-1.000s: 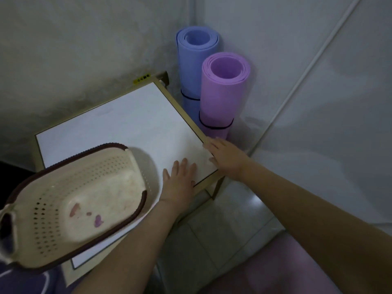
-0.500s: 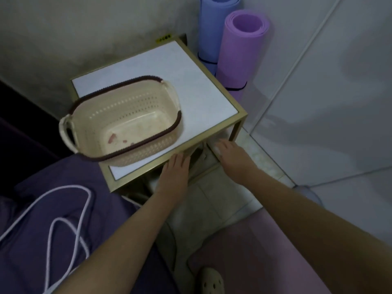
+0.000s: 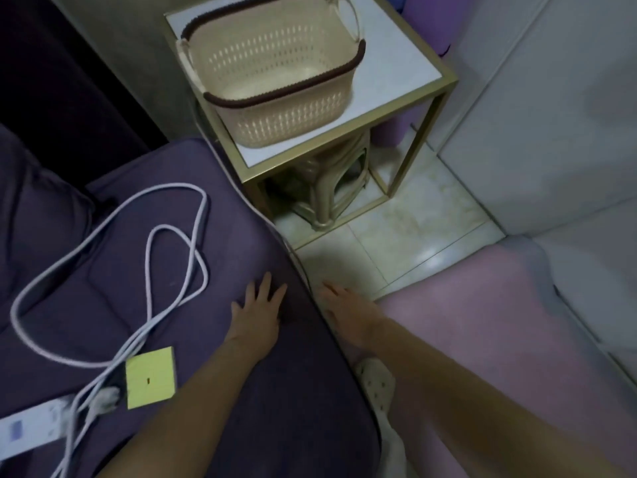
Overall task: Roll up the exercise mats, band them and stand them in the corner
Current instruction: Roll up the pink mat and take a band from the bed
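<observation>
**Both hands open and low, rolled mat behind the side table**

Left hand point(image 3: 256, 313) spread palm-down on the dark purple bedding point(image 3: 193, 305), fingers straight and apart, gripping nothing. Right hand point(image 3: 341, 310) just beside it past the bedding's edge, fingers stretched forward and relaxed, also holding nothing. Motion-blurred, so impossible to tell whether touching the tiled floor point(image 3: 396, 229) or hovering.

Rolled purple mat point(image 3: 388, 134) in the far corner behind the gold-framed side table point(image 3: 413, 75), only partly in view — lower part seen through the frame, top cut off. Pink mat point(image 3: 482, 339) flat on the floor under the right forearm.

On the table, a cream perforated basket point(image 3: 275, 63) with a dark brown rim; under it, a rattan stool point(image 3: 327, 188). On the bedding to the left, a looped white cable point(image 3: 103, 253), a yellow notepad point(image 3: 150, 377) and a white power strip point(image 3: 27, 429). Between the forearms, a pale clog point(image 3: 375, 381).
</observation>
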### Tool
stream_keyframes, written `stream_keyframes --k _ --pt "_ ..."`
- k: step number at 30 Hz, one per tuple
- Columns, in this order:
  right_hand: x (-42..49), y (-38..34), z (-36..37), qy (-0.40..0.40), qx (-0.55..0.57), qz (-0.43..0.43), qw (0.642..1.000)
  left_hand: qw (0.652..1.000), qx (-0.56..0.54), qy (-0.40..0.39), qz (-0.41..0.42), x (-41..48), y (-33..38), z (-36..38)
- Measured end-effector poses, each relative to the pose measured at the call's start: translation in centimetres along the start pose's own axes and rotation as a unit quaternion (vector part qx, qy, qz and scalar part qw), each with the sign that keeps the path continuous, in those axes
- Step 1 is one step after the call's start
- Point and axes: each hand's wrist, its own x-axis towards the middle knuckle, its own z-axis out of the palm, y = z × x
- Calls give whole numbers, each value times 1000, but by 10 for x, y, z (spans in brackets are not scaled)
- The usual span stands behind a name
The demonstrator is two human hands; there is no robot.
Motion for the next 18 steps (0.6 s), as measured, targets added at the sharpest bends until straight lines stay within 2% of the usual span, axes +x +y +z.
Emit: stream_keyframes --k 4,8,18 --pt "-14 -17 38 -30 41 -16 999 999 -27 31 -11 -9 1 17" --pt "-26 -15 60 -12 51 -16 998 998 -15 58 -37 -15 11 32" --pt "-58 15 85 -9 20 -83 996 985 5 123 -117 -22 58 57"
